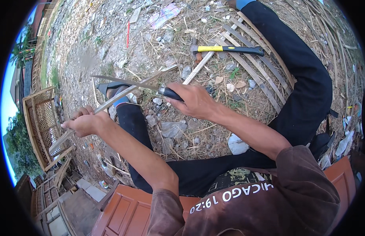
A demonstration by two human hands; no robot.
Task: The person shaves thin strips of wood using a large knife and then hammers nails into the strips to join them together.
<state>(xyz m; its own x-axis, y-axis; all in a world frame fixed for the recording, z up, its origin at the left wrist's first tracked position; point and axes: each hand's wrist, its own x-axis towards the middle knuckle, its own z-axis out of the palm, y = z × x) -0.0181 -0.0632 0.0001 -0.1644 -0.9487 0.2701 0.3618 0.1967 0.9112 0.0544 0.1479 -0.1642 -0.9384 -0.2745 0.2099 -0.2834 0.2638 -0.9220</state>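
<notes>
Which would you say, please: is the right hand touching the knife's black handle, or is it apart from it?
Touching. The head view shows the right hand closed around the black handle, with the blade extending leftward beyond it.

Mostly ones, with strips by the handful

Two bare hands, the left (86, 122) and the right (195, 100); one long-bladed knife with a black handle (145, 85); one pale, narrow wooden strip (120, 96) in hand; one hammer with a yellow-and-black handle (229, 49); one thin red stick (127, 35); two black-trousered legs (308, 59); at least five flat wooden strips (241, 63) by the right leg, exact number unclear
</notes>
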